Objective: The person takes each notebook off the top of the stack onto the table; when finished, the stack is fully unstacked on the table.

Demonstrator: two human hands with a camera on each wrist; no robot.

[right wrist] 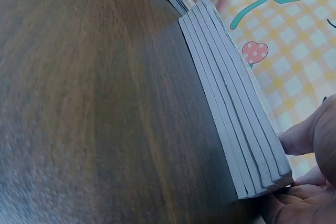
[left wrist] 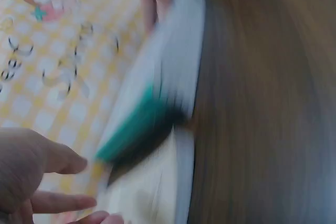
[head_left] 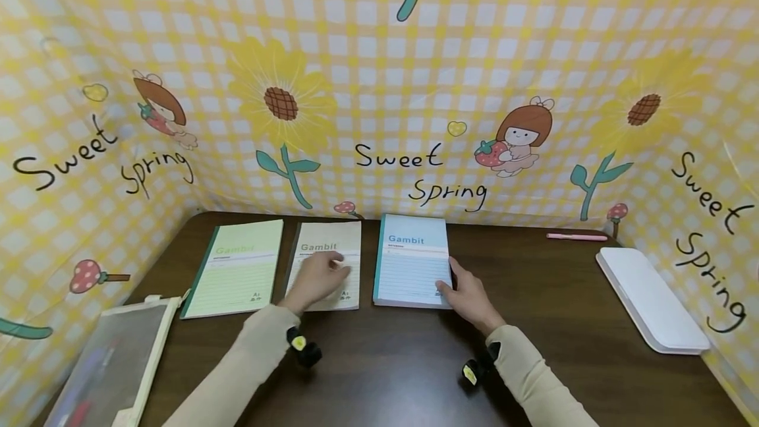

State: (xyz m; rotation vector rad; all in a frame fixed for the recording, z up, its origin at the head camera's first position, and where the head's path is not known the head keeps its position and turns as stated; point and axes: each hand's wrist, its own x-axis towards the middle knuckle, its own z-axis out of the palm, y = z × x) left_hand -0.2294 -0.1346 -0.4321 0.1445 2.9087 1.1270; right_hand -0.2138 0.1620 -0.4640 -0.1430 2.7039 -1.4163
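A stack of several blue notebooks [head_left: 410,269] with a teal spine lies at the middle of the table. My right hand [head_left: 471,292] grips its right edge near the front corner, thumb on the cover; the right wrist view shows the layered page edges of the stack [right wrist: 231,98] with fingers at the lower corner. Over the beige notebook [head_left: 350,282], left of the blue stack, hovers my left hand [head_left: 320,280], its fingers loosely bent and holding nothing. In the blurred left wrist view, thumb and fingers stand apart beside the notebooks. A green notebook [head_left: 243,269] lies further left.
A zip pouch [head_left: 139,341] with pens inside lies at the front left. On the right are a white case [head_left: 652,302] and, behind it, a pink pen [head_left: 576,237]. A checked yellow cloth [head_left: 379,84] hangs around the back and sides of the dark wooden table [head_left: 379,361].
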